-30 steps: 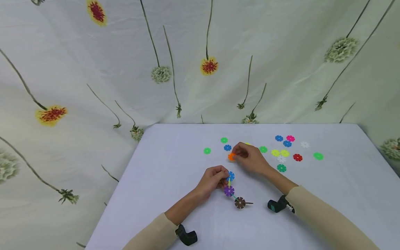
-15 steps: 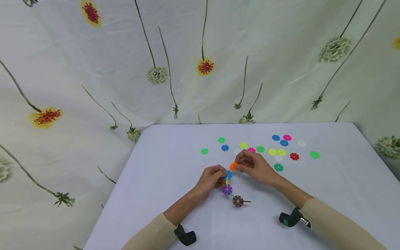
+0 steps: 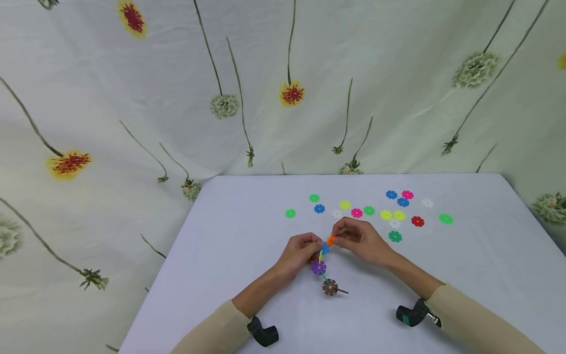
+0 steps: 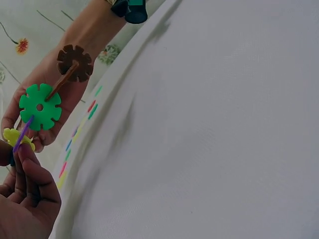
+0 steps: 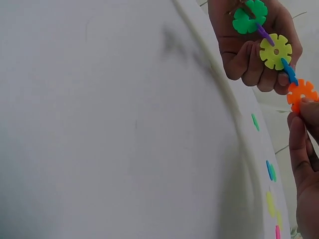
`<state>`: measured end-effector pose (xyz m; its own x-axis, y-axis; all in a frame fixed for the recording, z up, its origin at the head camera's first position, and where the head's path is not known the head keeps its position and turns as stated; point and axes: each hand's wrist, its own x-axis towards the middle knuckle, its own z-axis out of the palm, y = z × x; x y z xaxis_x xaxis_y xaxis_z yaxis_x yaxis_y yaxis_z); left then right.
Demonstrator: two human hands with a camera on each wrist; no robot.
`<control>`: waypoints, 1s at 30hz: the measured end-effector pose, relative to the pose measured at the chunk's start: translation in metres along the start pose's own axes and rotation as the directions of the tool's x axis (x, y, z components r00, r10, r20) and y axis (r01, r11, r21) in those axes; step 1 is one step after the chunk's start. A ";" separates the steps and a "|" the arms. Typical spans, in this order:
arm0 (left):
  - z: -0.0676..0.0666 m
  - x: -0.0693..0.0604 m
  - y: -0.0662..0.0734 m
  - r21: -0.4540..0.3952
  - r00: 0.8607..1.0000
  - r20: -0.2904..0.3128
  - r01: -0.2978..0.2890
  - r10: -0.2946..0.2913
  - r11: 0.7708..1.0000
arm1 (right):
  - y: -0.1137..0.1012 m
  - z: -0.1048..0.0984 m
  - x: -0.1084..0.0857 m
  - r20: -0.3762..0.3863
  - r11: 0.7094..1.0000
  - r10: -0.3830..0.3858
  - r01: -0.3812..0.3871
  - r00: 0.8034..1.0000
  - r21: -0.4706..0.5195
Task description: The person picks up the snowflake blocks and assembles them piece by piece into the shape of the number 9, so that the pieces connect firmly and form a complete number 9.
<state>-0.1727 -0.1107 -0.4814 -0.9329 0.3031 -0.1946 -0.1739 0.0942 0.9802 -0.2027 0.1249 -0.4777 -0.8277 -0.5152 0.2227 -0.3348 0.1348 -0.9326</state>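
Note:
My left hand [image 3: 297, 256] pinches the blue notched disc [image 3: 325, 248] at the top of a chain of interlocked discs. Below it hang a yellow one, a purple disc [image 3: 319, 268], a green disc [image 4: 40, 107] seen face-on in the left wrist view, and brown pieces [image 3: 329, 287] at the lower end. Between thumb and fingers my right hand [image 3: 363, 240] pinches an orange disc [image 5: 301, 94], whose edge meets the blue disc in the right wrist view. How deep the two slots interlock I cannot tell.
Loose discs lie across the back of the white table [image 3: 247, 206], among them a green disc [image 3: 290, 213], a pink disc [image 3: 356, 213], a red disc [image 3: 417, 221] and a dark green disc [image 3: 395, 236]. A flowered cloth [image 3: 265, 132] hangs behind.
My right hand has brought the orange disc from the loose pieces toward me to the blue disc. The left hand keeps its pinch, and the chain's brown end has swung slightly left.

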 end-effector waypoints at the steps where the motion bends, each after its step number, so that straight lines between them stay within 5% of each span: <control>1: 0.000 0.000 0.000 0.006 1.000 -0.003 -0.005 0.005 1.000 | -0.001 0.001 -0.001 -0.013 1.000 0.005 -0.006 1.000 -0.010; 7: -0.003 0.000 0.001 0.022 1.000 -0.014 -0.016 0.016 1.000 | -0.004 0.004 -0.001 -0.062 0.998 0.006 -0.010 0.998 -0.064; 19: -0.016 -0.008 -0.002 0.043 0.999 0.028 -0.022 0.021 0.999 | 0.004 0.012 0.008 0.030 0.994 -0.061 0.063 0.998 -0.091; 30: -0.032 -0.014 -0.001 0.046 0.998 0.027 -0.049 0.048 0.998 | -0.012 0.023 0.025 0.077 0.980 -0.113 0.124 0.991 -0.158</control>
<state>-0.1697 -0.1456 -0.4780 -0.9314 0.3326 -0.1482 -0.1132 0.1222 0.9860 -0.2087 0.0914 -0.4675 -0.7476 -0.5905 0.3039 -0.5017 0.2023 -0.8411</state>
